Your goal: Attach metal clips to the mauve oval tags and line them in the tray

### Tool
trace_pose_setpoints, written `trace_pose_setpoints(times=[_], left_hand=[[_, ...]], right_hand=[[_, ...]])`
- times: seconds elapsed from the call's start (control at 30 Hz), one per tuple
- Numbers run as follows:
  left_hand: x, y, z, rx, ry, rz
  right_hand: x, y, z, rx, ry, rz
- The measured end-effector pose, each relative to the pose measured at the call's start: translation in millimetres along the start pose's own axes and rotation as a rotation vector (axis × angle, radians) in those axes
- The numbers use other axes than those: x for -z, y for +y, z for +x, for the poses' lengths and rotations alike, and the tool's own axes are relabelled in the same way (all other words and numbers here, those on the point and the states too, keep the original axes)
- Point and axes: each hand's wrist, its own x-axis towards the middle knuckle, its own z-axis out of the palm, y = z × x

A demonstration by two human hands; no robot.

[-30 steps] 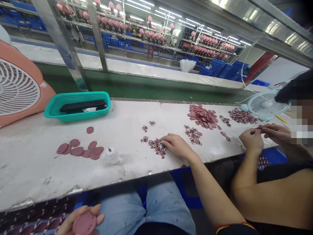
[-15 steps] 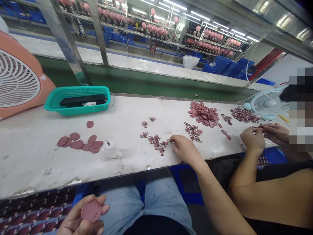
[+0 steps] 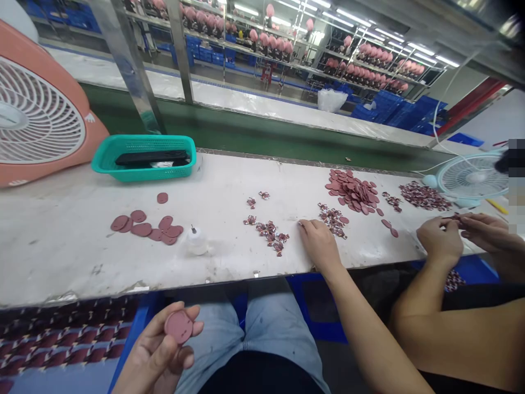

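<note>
My left hand (image 3: 168, 339) pinches a flat dusty-pink oval disc (image 3: 179, 327) with small slits, held up above my lap near the table's front edge. My right hand (image 3: 319, 243) rests on the white table, its fingers drawn together; what lies at the fingertips is too hidden to name. To the left of it is a loose cluster of small brown-and-silver pieces (image 3: 268, 234), and a second such pile (image 3: 331, 219) lies just beyond its right side. Several more pink discs (image 3: 141, 229) lie at the left, beside a small clear bottle (image 3: 197, 242) with a thin dark tip.
A green basket (image 3: 164, 174) with a black object stands behind the discs, beside an orange fan (image 3: 92, 104). Further right are a heap of pink discs (image 3: 355, 191), more small brown pieces (image 3: 424, 195) and a blue fan (image 3: 471, 175). A co-worker's hands (image 3: 441, 241) work at the right.
My right hand has drawn back from the edge of the brown-and-silver cluster, shifting rightward. My left hand has risen a little with the pink disc. The camera view has turned slightly left.
</note>
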Motion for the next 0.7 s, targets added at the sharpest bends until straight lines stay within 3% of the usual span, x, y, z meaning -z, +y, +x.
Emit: trace_pose_setpoints(times=[0.07, 0.17, 0.27, 0.33, 0.4, 0.47, 0.57, 0.7], left_hand=[[-2.8, 1.9, -1.5, 0.014, -0.031, -0.025], [-10.0, 5.7, -6.8, 0.074, -0.061, -0.044], [-18.9, 9.1, -15.0, 0.150, -0.082, -0.047], [-23.3, 10.0, -19.2, 0.187, -0.133, -0.055], [-24.6, 9.4, -20.6, 0.208, -0.204, -0.064], [-22.5, 7.6, -19.4, 0.224, -0.293, -0.066], [-16.2, 4.7, -16.3, 0.223, -0.425, -0.052], [-10.9, 2.7, -15.2, 0.172, -0.492, -0.046]], right_hand=[[7.5, -1.7, -2.6, -0.020, -0.003, 0.116], [20.4, -21.8, -16.8, -0.017, -0.106, 0.328], [28.9, -62.3, -43.5, -0.001, -0.315, 0.628], [31.7, -92.2, -62.3, -0.061, -0.484, 0.960], [32.5, -117.1, -76.4, -0.097, -0.592, 1.151], [31.4, -133.9, -83.6, -0.023, -0.609, 1.162], [27.3, -145.7, -84.2, 0.216, -0.551, 1.064], [22.6, -150.7, -81.1, 0.354, -0.565, 1.001]])
